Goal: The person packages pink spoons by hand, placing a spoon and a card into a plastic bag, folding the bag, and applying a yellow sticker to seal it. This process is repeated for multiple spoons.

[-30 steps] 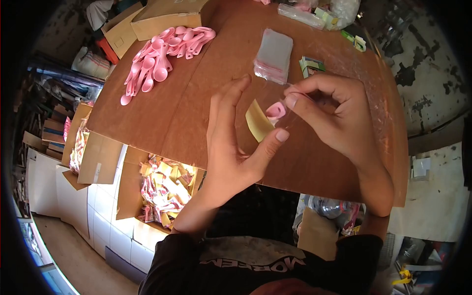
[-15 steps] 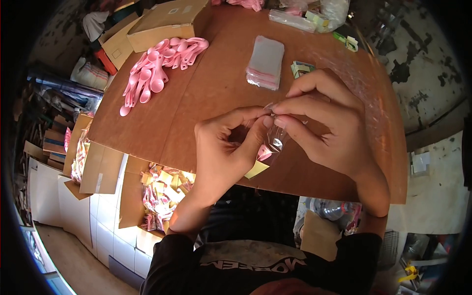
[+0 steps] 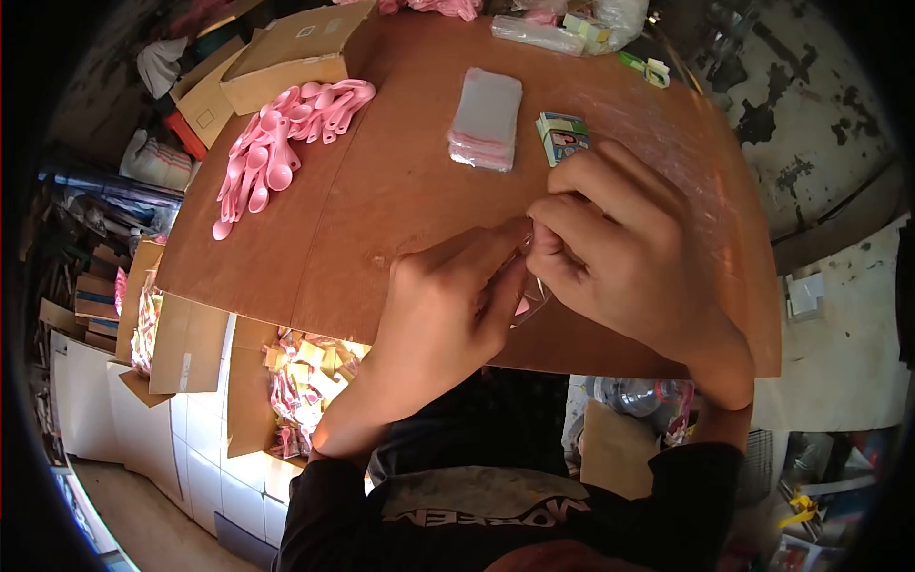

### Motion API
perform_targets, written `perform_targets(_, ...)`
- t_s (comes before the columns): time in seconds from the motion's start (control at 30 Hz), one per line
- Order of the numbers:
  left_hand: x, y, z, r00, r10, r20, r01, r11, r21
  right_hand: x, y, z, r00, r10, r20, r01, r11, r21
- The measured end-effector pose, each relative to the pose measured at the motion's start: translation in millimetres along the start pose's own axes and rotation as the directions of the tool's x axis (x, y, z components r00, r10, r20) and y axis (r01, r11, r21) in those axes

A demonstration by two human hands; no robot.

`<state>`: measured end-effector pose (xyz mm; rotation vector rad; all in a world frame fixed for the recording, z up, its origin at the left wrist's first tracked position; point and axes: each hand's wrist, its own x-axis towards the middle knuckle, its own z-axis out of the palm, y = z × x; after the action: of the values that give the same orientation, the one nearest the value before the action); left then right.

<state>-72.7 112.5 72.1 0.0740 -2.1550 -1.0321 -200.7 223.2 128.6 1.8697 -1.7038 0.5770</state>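
Observation:
Both my hands meet over the near part of the brown table (image 3: 381,229), pinching the upper end of a clear plastic bag (image 3: 536,310). My left hand (image 3: 453,305) is closed on the bag's left side, and my right hand (image 3: 620,243) is closed on its right side with fingers curled. Inside the bag a bit of something pink (image 3: 522,306) shows; my left hand hides most of it. Beyond my hands lies a stack of flat clear bags (image 3: 486,114). Next to my right hand is a stack of small printed cards (image 3: 560,135).
Pink plastic spoons (image 3: 272,143) lie heaped at the left, in front of a cardboard box (image 3: 300,57). Plastic-wrapped packs (image 3: 538,36) sit at the far edge. Below the table's near edge stands an open carton (image 3: 253,381) full of filled packets (image 3: 305,381).
My hands have drawn closer together at the bag's top, and the right fingers have curled in. The bag and its contents are more hidden. The view has shifted slightly.

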Motion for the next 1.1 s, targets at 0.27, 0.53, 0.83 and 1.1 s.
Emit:
perform_targets(0.27,-7,-5,-2,0.983,-0.145,-0.115,0.086,0.909,-0.408,-13,26,0,0.897,0.441,0.007,-0.250,0.494,0.833)
perform_targets(0.53,-5,-13,5,0.933,-0.150,-0.326,-0.051,0.843,-0.536,-58,205,-17,0.842,0.493,0.219,-0.123,-0.219,0.968)
perform_targets(0.83,-3,-21,5,0.938,-0.190,-0.289,0.036,0.885,-0.465,-114,200,34,0.612,0.761,-0.215,-0.774,0.632,0.035)
perform_targets(1.1,5,-16,15,0.938,-0.306,-0.165,0.154,0.791,-0.592,-22,9,30,0.927,0.348,0.140,-0.356,0.698,0.622)
